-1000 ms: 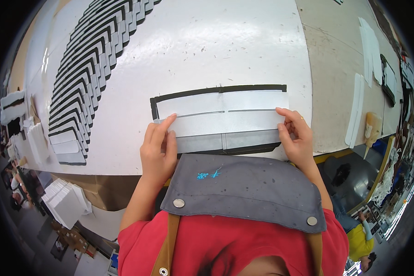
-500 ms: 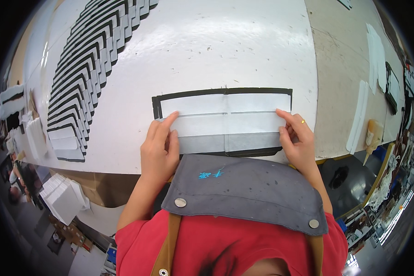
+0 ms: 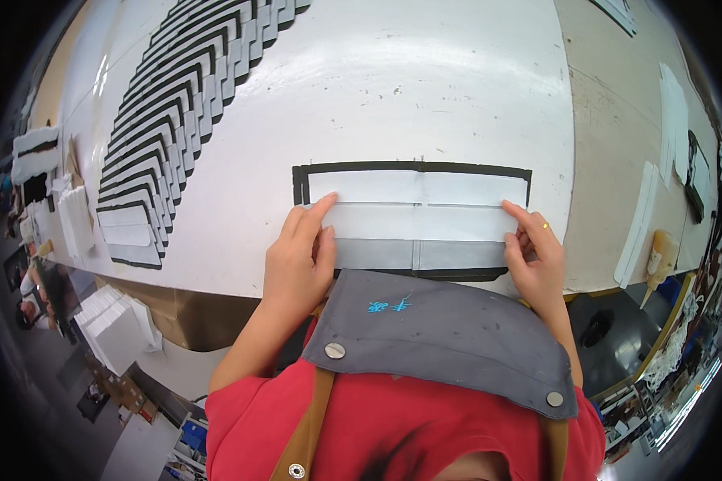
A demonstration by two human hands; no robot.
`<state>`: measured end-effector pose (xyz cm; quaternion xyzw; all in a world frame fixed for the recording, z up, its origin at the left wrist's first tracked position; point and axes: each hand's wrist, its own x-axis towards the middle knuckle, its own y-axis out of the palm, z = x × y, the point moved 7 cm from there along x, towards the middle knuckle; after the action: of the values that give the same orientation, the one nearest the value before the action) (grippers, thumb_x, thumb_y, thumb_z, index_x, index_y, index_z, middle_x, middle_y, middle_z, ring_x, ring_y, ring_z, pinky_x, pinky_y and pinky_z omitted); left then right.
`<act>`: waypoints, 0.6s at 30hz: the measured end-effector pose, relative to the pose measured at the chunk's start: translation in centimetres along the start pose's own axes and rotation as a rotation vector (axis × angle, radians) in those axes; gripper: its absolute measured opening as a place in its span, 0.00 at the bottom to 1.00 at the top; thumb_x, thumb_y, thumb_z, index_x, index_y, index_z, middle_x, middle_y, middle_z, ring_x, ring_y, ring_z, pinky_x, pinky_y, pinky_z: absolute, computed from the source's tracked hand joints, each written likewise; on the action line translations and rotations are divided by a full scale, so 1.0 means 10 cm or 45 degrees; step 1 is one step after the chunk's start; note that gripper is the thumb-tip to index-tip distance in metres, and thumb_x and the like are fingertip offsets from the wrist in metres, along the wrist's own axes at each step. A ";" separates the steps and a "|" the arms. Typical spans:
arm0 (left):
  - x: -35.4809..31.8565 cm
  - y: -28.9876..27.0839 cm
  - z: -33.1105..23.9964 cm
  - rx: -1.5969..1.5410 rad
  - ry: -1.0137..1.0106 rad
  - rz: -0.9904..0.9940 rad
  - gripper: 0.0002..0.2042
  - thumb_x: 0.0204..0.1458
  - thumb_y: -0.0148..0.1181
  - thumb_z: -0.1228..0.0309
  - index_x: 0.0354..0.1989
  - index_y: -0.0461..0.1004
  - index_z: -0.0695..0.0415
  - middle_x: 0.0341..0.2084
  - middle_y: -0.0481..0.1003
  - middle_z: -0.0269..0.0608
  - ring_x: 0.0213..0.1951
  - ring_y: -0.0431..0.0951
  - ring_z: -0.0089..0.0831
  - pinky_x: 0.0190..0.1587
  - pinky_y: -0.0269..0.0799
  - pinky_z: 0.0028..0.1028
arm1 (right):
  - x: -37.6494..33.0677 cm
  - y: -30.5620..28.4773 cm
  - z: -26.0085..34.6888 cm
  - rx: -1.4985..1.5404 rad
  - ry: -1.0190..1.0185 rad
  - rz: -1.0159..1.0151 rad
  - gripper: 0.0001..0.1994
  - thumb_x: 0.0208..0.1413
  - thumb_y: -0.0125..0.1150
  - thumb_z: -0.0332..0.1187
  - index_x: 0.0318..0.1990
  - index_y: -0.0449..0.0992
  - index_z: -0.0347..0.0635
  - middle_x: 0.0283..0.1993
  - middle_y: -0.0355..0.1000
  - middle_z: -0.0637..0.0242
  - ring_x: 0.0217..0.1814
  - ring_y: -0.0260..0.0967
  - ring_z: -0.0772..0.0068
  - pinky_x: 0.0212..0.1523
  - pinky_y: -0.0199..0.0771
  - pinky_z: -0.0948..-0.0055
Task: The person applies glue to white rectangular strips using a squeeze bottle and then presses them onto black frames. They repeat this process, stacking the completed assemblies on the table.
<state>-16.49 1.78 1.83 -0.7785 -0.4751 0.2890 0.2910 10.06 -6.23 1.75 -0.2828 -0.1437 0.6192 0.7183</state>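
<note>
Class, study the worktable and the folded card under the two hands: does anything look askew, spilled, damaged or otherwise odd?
Nothing stands out. The white folded card lies square inside its black border, with the left hand and right hand pressing on its ends. The fanned row of black-and-white pieces runs evenly across the white table.

Lighting bright and even from overhead; the white table top (image 3: 425, 88) in front of me shows broad soft glare across its middle and a streak of sheen at its far left. Shadows faint, only thin ones under my left hand (image 3: 301, 256) and right hand (image 3: 533, 256). Centre sharp. Strong fisheye bend: table edges curve, corners go black, and the clutter near the rim is compressed and soft
</note>
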 end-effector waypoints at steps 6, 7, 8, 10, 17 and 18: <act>0.01 0.02 -0.04 0.161 0.043 -0.015 0.19 0.48 0.54 0.80 0.51 0.70 0.55 0.26 0.66 0.38 0.21 0.69 0.29 0.24 0.67 0.27 | 0.00 -0.02 -0.02 0.035 0.021 -0.001 0.21 0.48 0.53 0.18 0.52 0.72 0.41 0.26 0.59 0.71 0.22 0.54 0.82 0.23 0.58 0.83; 0.01 0.02 -0.04 0.211 0.054 -0.019 0.20 0.48 0.54 0.80 0.51 0.70 0.54 0.25 0.65 0.38 0.21 0.69 0.29 0.24 0.67 0.27 | 0.00 -0.02 -0.02 0.038 0.023 -0.001 0.21 0.48 0.53 0.18 0.52 0.72 0.41 0.26 0.59 0.71 0.22 0.54 0.82 0.23 0.58 0.83; 0.00 0.00 -0.05 0.264 0.073 -0.054 0.20 0.47 0.55 0.80 0.51 0.71 0.53 0.26 0.66 0.37 0.21 0.70 0.28 0.24 0.67 0.27 | 0.01 -0.01 -0.02 0.042 0.024 0.019 0.21 0.49 0.53 0.18 0.53 0.71 0.41 0.25 0.59 0.71 0.22 0.54 0.82 0.23 0.58 0.83; 0.00 0.02 -0.05 0.273 0.082 -0.055 0.20 0.46 0.56 0.79 0.50 0.71 0.53 0.26 0.66 0.36 0.21 0.69 0.27 0.24 0.67 0.26 | 0.01 -0.03 -0.02 0.053 0.039 0.021 0.22 0.49 0.53 0.18 0.54 0.70 0.40 0.25 0.59 0.71 0.22 0.54 0.82 0.23 0.59 0.82; 0.02 0.01 -0.05 0.288 0.133 -0.064 0.20 0.45 0.56 0.78 0.50 0.71 0.53 0.24 0.64 0.37 0.21 0.68 0.28 0.24 0.65 0.26 | 0.01 -0.03 -0.02 0.002 0.042 0.012 0.22 0.49 0.53 0.19 0.54 0.70 0.39 0.25 0.62 0.68 0.22 0.58 0.79 0.24 0.62 0.80; 0.02 0.00 -0.05 0.291 0.139 -0.067 0.20 0.45 0.56 0.78 0.49 0.71 0.53 0.24 0.64 0.37 0.21 0.68 0.28 0.24 0.65 0.27 | 0.01 -0.03 -0.01 -0.011 0.043 0.017 0.21 0.49 0.53 0.19 0.54 0.70 0.39 0.26 0.63 0.67 0.22 0.59 0.78 0.24 0.62 0.79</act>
<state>-16.00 1.91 2.15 -0.7421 -0.4428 0.2906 0.4108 10.38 -6.17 1.86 -0.2974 -0.1322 0.6184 0.7153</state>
